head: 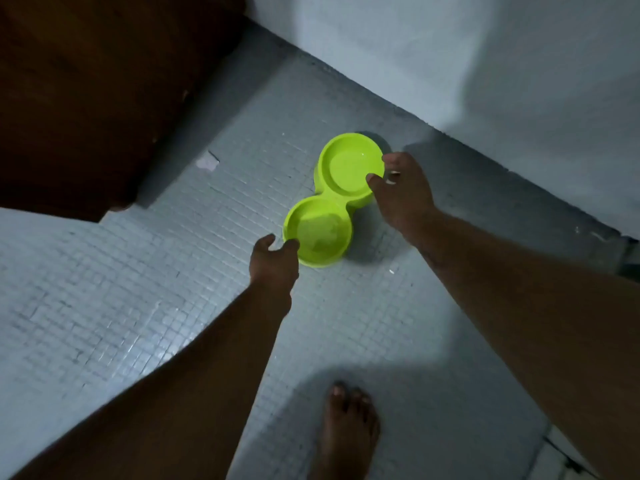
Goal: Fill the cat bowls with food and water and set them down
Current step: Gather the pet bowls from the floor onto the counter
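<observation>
Double cat bowl (334,199), lime green, on mosaic tile floor (138,289). Right hand (401,192) pinches far rim. Left hand (273,261) loosely curled at near rim, grip cannot tell.

light: dim, bluish | shadows: soft, on wall (450,46) and floor (104,289) | blur: slight overall | edges: wide-angle bend

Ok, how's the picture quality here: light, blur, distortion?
Head view: dim, bluish light, the green double bowl the only bright thing; a small glint in its far half. Head view: edges soft, the left hand and right hand blurred; the wide lens stretches the forearms; soft shadow around the foot.
</observation>
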Motion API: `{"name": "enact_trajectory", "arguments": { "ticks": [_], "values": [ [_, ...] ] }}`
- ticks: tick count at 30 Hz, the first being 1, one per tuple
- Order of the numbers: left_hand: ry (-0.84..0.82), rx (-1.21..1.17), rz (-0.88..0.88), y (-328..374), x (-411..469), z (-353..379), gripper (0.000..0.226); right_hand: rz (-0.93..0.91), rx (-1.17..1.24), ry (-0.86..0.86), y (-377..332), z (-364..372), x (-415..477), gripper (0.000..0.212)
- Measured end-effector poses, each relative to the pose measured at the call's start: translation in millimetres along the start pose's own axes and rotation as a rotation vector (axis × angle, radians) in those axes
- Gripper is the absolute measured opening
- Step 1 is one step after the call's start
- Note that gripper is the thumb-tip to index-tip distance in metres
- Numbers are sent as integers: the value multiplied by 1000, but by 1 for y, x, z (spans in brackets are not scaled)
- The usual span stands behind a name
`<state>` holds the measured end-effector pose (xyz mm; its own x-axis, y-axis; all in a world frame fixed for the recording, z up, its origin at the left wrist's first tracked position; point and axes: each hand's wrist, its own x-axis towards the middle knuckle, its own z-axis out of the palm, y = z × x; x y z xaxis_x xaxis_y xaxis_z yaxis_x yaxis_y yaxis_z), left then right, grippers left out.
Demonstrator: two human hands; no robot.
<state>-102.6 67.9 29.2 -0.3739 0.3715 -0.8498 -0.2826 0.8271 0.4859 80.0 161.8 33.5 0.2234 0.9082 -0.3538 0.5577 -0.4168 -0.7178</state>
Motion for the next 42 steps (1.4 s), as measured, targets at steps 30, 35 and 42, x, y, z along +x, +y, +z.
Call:
{"name": "enact_trajectory", "arguments": {
  "ticks": [30, 35, 42],
  "values": [
    [-39, 91, 474, 53, -71, -77, 33, -108, -237, 324, -43, -52, -87, 47],
    [-113, 135, 659, 109, -153, -125, 26, -106, -95, 481, -104, -96, -176, 40],
    [-237, 193, 842, 175, -289, -186, 25, -31, 125, 682, -200, -161, -305, 46]
  ]
}}
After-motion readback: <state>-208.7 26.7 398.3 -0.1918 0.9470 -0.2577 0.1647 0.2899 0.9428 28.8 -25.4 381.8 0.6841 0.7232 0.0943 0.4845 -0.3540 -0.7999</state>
